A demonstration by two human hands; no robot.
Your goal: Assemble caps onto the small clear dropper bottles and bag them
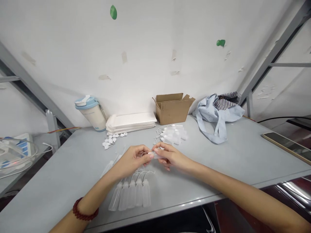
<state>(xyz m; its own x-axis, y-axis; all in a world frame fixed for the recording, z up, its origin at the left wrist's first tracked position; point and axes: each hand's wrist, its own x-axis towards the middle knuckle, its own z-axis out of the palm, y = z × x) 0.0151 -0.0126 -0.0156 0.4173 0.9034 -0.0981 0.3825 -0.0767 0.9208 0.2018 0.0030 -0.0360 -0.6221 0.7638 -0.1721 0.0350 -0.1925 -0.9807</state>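
Note:
Above the table's middle, my right hand (171, 157) grips a small translucent plastic bottle (158, 156), lying roughly sideways between its fingers. My left hand (136, 158) is closed at the bottle's left end, pinching where a thin white cord (143, 152) comes off; fingers partly hide the exact contact. Below my hands a row of similar bottles (132, 195) lies side by side, cords pointing away from me. More bottles (107, 168) lie partly hidden behind my left forearm. Beyond my right hand is a loose pile of bottles (172, 134) with cords.
Small white pieces (110, 140) are scattered before a white stack of flat packets (132, 121). A tumbler (92, 113), an open cardboard box (172, 110) and a light blue cloth bag (216, 113) stand along the wall. A phone (289, 145) lies at the right edge.

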